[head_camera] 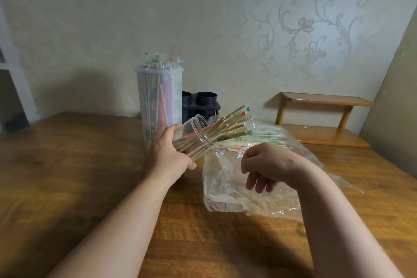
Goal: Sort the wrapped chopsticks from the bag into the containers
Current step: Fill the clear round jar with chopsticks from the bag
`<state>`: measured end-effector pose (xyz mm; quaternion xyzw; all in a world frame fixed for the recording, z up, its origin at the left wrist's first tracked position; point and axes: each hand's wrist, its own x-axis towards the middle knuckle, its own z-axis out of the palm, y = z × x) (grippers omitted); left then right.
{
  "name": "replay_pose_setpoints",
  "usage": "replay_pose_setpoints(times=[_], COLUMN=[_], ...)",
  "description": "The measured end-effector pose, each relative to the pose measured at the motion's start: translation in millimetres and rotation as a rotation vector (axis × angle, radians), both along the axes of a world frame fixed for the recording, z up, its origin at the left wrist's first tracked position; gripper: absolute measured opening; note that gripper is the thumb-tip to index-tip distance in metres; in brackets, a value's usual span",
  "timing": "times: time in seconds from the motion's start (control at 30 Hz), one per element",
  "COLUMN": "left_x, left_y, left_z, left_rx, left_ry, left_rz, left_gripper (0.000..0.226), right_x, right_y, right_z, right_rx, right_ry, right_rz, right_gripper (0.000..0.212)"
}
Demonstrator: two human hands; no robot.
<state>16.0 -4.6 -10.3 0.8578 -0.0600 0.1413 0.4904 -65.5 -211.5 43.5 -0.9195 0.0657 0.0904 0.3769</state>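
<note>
Left hand (pixel 169 153) grips a clear round plastic jar (pixel 198 128), fingers wrapped round its body. It holds the jar tilted, mouth pointing up and away to that hand's right. A bundle of wrapped bamboo chopsticks (pixel 228 126) fans out of the mouth. Right hand (pixel 266 165) hangs just right of the jar, over a crumpled clear plastic bag (pixel 225 189), fingers loosely curled and downturned, apparently holding nothing. More wrapped pairs (pixel 259 140) lie inside the bag just beyond that hand.

The step looks like loading the jar, which seems nearly full. Next, the right hand would need to reach into the bag, pick out pairs and slide them in beside the packed bundle, whose fanned ends crowd the mouth.

Beyond the left hand, on the wooden counter (pixel 67 165), a tall clear plastic container (pixel 160 97) stands already crammed, with a black 2-tube holder (pixel 200 106) beside it. A low wooden shelf (pixel 322 119) sits well beyond the right hand.
</note>
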Motion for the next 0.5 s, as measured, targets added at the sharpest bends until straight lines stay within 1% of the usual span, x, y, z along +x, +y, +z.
replay_pose_setpoints(times=[0.07, 0.13, 0.23, 0.3, 0.37, 0.4, 0.5], left_x=[-0.4, -0.5, 0.6, 1.1, 1.5, 1.7, 1.6], left_y=[0.1, 0.6, 1.1, 1.1, 0.9, 0.7, 0.7], left_z=[-0.2, -0.7, -1.2, -1.0, -1.1, -1.1, -1.3], left_rx=[-0.003, -0.005, -0.031, -0.039, -0.037, -0.035, -0.021], left_ry=[0.003, 0.003, 0.002, 0.003, 0.006, 0.009, 0.011], left_rz=[-0.001, 0.0, 0.006, 0.005, 0.006, 0.003, 0.002], left_gripper=[0.096, 0.097, 0.098, 0.099, 0.099, 0.099, 0.099], right_x=[-1.7, -1.8, 0.3, 1.6, 2.6, 2.8, 2.6], right_y=[2.9, 5.4, 6.3, 5.8, 5.8, 6.0, 7.5], right_z=[0.1, -1.3, -4.7, -7.0, -8.2, -8.4, -9.7], right_rx=[-0.055, -0.08, -0.097, -0.071, -0.095, -0.151, -0.373], right_ry=[0.103, 0.173, 0.236, 0.253, 0.213, 0.17, 0.056], right_rz=[0.049, 0.051, 0.042, 0.044, 0.051, 0.055, 0.127], right_gripper=[0.014, 0.015, 0.014, 0.014, 0.02, 0.023, 0.02])
